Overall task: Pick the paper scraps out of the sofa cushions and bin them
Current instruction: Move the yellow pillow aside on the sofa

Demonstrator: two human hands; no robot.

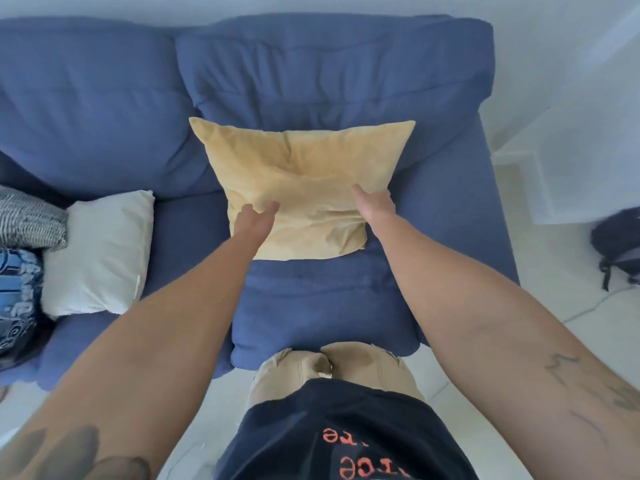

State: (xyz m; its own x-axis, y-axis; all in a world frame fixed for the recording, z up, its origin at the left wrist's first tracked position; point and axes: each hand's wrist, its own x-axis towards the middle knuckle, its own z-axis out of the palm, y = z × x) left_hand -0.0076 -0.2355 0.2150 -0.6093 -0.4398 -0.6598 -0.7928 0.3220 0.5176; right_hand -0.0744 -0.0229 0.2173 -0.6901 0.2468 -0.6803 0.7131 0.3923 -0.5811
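Where both arms reach, left hand (254, 216) and right hand (375, 201) on yellow cushion (304, 174)

Fingertips of the left hand (254, 216) and right hand (375, 199) sink out of sight behind the yellow pillow (304, 181). Left of that pillow, the patterned cushions (20, 265) run off the edge.

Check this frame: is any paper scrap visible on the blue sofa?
No, the blue sofa shows only cushions, with both hands, left hand and right hand, gripping the yellow cushion.
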